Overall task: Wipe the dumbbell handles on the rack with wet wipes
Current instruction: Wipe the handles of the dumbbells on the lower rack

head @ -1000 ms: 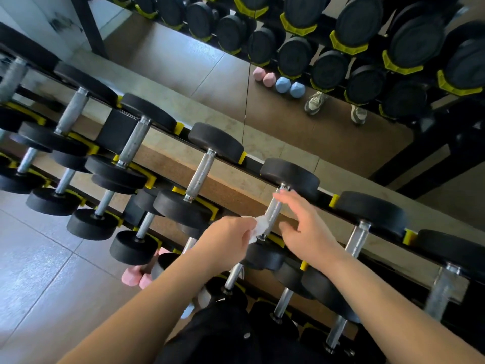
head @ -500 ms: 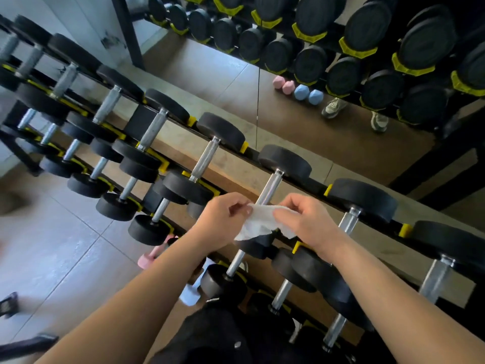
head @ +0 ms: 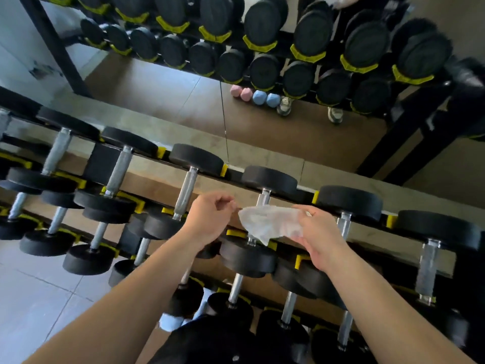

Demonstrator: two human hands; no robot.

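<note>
**Head view.** You held the wet wipe [head: 270,223] spread in the air between your two hands. It hung in front of the middle of one dumbbell handle [head: 263,198] on the top tier of the rack [head: 234,176]; whether it touched that handle could not be told. The fingers of your right hand [head: 316,233] were curled round the wipe's right edge and gripped it. The fingers of your left hand [head: 210,219] were also curled, their tips at the wipe's left corner; whether they pinched that corner or stood just clear of it could not be told. The handle's lower end showed beneath the wipe, below and to the left of your right fingers, where it met the near black head [head: 246,256]. A neighbouring handle [head: 343,224] stood just to the right of your right fingers. Another [head: 185,191] stood just to the left of your left fingers.

*Step in hand (judgement):* you were opening out or refolding the wipe rather than rubbing, since the sheet hung loose and wrapped nothing.

*Next move (judgement):* it called for laying the wipe round a bare handle and closing one set of fingers about it. Those fingers then had to be drawn along the full length between the two heads, with a firm grip so the thin wet sheet did not bunch.
</note>
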